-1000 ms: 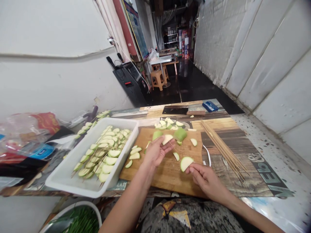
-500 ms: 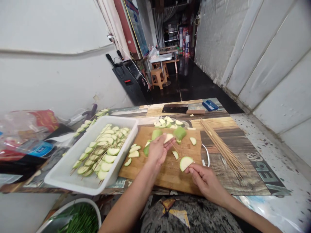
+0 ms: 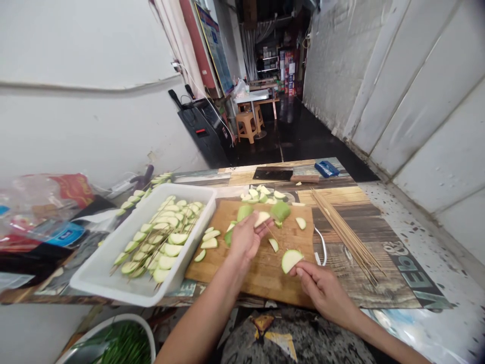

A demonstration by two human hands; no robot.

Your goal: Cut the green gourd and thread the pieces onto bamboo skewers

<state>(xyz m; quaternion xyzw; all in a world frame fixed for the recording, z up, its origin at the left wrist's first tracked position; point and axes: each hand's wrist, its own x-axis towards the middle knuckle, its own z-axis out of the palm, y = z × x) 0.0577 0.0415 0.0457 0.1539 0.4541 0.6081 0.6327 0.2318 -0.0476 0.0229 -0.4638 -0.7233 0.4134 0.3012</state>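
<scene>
My left hand (image 3: pixel 245 235) holds a pale, green-skinned zucchini slice (image 3: pixel 262 219) above the cutting board (image 3: pixel 257 280), its fingers partly spread beneath. A thin bamboo skewer (image 3: pixel 272 232) runs from that slice toward my right hand (image 3: pixel 320 283). My right fingers pinch the skewer's near end, where a half-round zucchini slice (image 3: pixel 291 261) sits against the fingertips. Loose slices (image 3: pixel 209 242) and green zucchini chunks (image 3: pixel 280 211) lie on the board. To the left, a white plastic tub (image 3: pixel 87 275) contains several skewers of threaded slices (image 3: pixel 162 242).
A bundle of bare skewers (image 3: pixel 346 235) lies to the right. Behind the board are more slices (image 3: pixel 261 193), a cleaver (image 3: pixel 280 174) and a blue packet (image 3: pixel 327 168). Plastic bags (image 3: pixel 45 212) crowd the left. Below stands a bowl of green vegetables (image 3: pixel 125 344).
Both hands keep nearly the same pose, each still with its slice. The view has shifted slightly.
</scene>
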